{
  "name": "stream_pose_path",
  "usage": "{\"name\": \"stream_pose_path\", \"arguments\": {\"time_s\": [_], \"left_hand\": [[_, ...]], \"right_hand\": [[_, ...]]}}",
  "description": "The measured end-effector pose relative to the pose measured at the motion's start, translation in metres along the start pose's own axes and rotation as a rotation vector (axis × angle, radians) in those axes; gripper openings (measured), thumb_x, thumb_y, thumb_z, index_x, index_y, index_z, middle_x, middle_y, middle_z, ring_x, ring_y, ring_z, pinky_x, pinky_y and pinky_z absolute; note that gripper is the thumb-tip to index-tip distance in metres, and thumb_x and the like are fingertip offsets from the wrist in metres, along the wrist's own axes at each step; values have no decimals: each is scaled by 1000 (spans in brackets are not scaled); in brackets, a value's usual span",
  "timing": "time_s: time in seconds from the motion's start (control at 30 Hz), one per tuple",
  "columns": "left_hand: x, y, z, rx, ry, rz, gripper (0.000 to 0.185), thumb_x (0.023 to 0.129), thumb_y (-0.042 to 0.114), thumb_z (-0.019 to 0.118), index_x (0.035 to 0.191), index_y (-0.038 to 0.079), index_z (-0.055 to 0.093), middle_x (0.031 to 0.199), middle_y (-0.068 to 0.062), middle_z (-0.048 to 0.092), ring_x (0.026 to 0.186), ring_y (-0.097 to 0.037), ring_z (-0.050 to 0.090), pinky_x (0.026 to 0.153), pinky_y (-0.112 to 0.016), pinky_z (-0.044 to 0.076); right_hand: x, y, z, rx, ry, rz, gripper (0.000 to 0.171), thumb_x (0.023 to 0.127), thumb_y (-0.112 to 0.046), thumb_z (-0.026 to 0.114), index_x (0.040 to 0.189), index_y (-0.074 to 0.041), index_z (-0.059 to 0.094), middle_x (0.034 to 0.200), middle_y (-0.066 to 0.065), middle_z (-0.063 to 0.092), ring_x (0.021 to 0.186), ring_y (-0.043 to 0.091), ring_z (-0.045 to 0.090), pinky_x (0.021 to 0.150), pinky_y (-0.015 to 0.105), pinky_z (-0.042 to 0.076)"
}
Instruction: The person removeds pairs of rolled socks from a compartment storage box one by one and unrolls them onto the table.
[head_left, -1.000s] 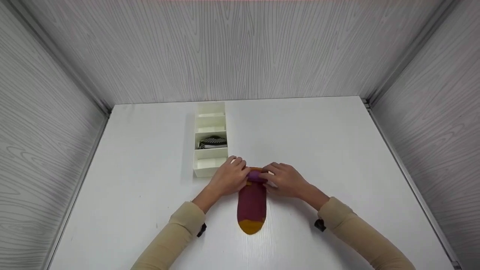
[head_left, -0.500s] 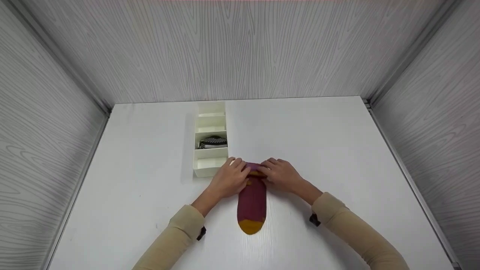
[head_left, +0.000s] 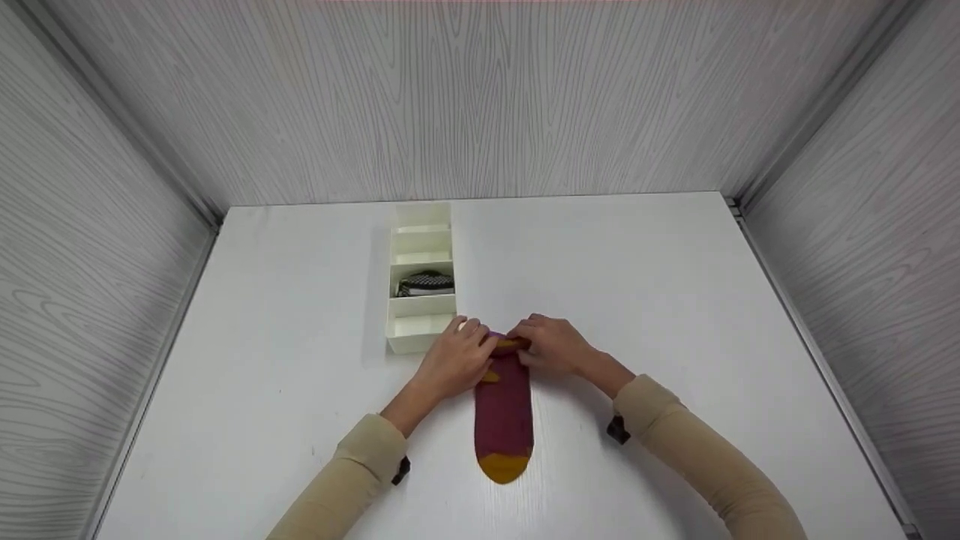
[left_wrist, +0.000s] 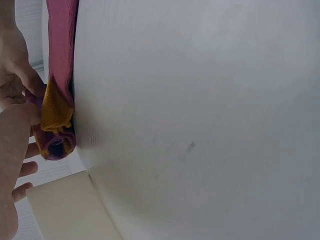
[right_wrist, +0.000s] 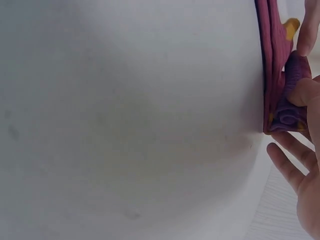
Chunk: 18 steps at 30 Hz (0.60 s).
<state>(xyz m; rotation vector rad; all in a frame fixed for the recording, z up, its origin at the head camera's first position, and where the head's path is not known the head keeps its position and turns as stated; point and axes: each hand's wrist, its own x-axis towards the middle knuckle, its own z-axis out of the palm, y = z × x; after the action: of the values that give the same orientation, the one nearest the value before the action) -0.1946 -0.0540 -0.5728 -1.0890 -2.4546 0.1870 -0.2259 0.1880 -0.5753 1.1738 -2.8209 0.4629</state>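
Observation:
A maroon pair of socks with a mustard toe lies lengthwise on the table, its toe towards me. The far end is rolled up, and the coiled roll shows purple and mustard layers in the left wrist view. My left hand grips the left end of this roll between thumb and fingers. At its right end, my right hand pinches the roll, thumb on the near side in the right wrist view. A mustard heel patch sticks out near the left thumb. Fingers hide part of the roll.
A cream organizer box with several compartments stands just beyond my left hand. One compartment holds a black-and-white patterned folded fabric item. Grey wood-grain walls enclose the white table at the back and both sides.
The roll has turned, hiding most of its purple side from the head view. My right hand has shifted slightly left. The sock toe has slid a little towards me.

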Motion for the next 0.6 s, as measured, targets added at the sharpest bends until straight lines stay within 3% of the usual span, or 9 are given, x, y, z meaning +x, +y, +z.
{"name": "stream_pose_path", "arguments": {"time_s": [0.27, 0.5, 0.6], "left_hand": [[12, -3, 2, 41, 0, 11, 27, 97, 36, 73, 111, 14, 69, 103, -2, 76, 102, -22, 69, 106, -39, 54], [20, -8, 1, 34, -107, -26, 21, 103, 30, 66, 115, 12, 69, 108, -5, 75, 106, -25, 70, 105, -41, 54], [24, -11, 1, 26, -141, -42, 16, 106, 19, 59, 114, 12, 71, 109, -6, 76, 108, -26, 70, 103, -41, 55]], "right_hand": [[-3, 5, -3, 2, 52, 11, 28, 91, -15, 72, 119, -13, 76, 113, 5, 76, 100, 21, 72, 80, 38, 62], [-6, 11, 0, -168, 225, -161, 32, 88, -16, 82, 120, -14, 75, 113, 3, 72, 95, 18, 71, 76, 32, 62], [-7, 13, 0, -219, 289, -228, 33, 86, -15, 85, 118, -14, 75, 111, 3, 72, 91, 18, 71, 74, 31, 62]]}}
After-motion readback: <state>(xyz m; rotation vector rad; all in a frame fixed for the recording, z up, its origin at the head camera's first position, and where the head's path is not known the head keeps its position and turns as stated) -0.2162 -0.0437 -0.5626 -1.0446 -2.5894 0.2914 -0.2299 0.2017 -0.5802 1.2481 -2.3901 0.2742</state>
